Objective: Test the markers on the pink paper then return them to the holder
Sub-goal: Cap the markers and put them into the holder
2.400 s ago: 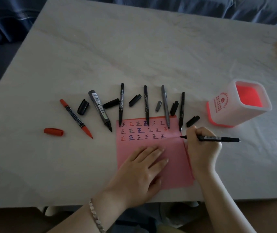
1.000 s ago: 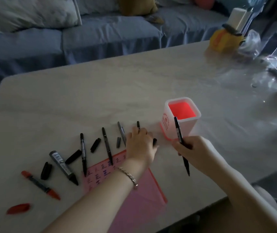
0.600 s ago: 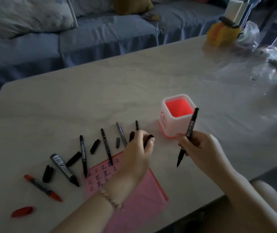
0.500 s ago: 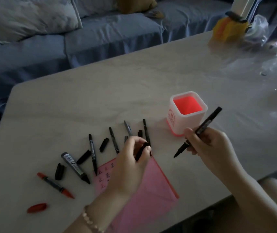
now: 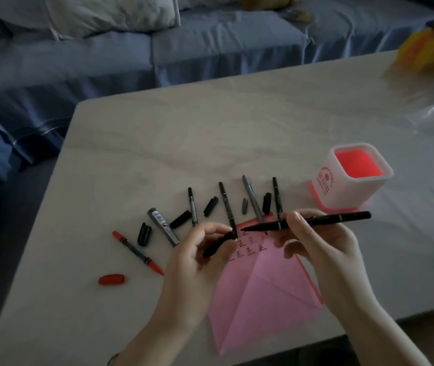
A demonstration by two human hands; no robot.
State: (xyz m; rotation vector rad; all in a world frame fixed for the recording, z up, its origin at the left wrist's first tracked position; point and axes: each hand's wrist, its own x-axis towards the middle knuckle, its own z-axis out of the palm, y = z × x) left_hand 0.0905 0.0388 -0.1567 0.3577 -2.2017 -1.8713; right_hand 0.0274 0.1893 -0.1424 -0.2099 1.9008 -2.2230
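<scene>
My right hand [image 5: 316, 244] grips an uncapped black marker [image 5: 329, 220], held level with its tip pointing left. My left hand [image 5: 197, 257] holds a black cap [image 5: 217, 245] just left of that tip; cap and tip are close but apart. Both hands hover over the pink paper [image 5: 260, 289], which carries rows of written marks. Several uncapped black markers [image 5: 227, 204] and loose caps [image 5: 210, 206] lie in a row beyond the paper. A red marker [image 5: 136, 252] and its red cap [image 5: 111, 279] lie at the left. The white holder [image 5: 350, 178] with a red inside stands at the right.
The pale marble table [image 5: 210, 133] ends near me just below the paper. A blue sofa [image 5: 157, 48] with a white cushion runs along the far side. A yellow object [image 5: 424, 48] sits at the table's far right corner.
My left hand picked a black cap off the table and brought it toward the marker. My right hand turned the marker level, tip facing the cap. The view shifted right.
</scene>
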